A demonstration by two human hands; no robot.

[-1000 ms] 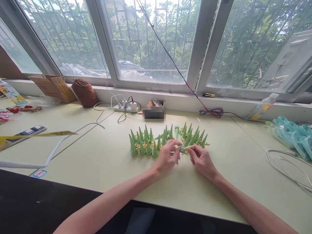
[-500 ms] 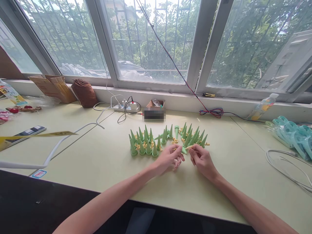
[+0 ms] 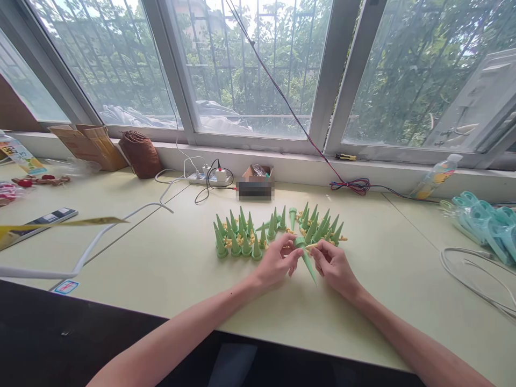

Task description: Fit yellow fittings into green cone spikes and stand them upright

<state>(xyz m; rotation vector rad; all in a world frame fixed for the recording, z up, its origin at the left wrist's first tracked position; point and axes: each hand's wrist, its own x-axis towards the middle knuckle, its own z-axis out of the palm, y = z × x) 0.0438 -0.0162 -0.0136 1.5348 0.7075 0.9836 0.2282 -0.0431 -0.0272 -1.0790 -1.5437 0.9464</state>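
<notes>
Between the thumb and fingers of my left hand (image 3: pixel 281 258) is a green watering spike (image 3: pixel 308 265), its capped end up and its tip slanting down to the right. My right hand (image 3: pixel 331 262) pinches a small yellow valve (image 3: pixel 310 246) against the side of the spike's cap; whether it sits in a hole I cannot tell. Just beyond my left hand stand several green spikes (image 3: pixel 245 246) with yellow valves among them. A second cluster of spikes (image 3: pixel 320 228) stands behind my right hand. One spike (image 3: pixel 292 217) between the groups is cap up.
At the back are a power strip (image 3: pixel 197 177), a blurred dark box (image 3: pixel 255 191) and a small carton (image 3: pixel 246 173). Mint-green plastic parts (image 3: pixel 484 220) and a white cable (image 3: pixel 475 274) lie right. To the left are a phone (image 3: pixel 44 220) and a brown pouch (image 3: pixel 139 155).
The spike in my left hand has turned, so its cap now points up and its tip down. My right hand has stayed nearly in place with the yellow valve, now at the cap.
</notes>
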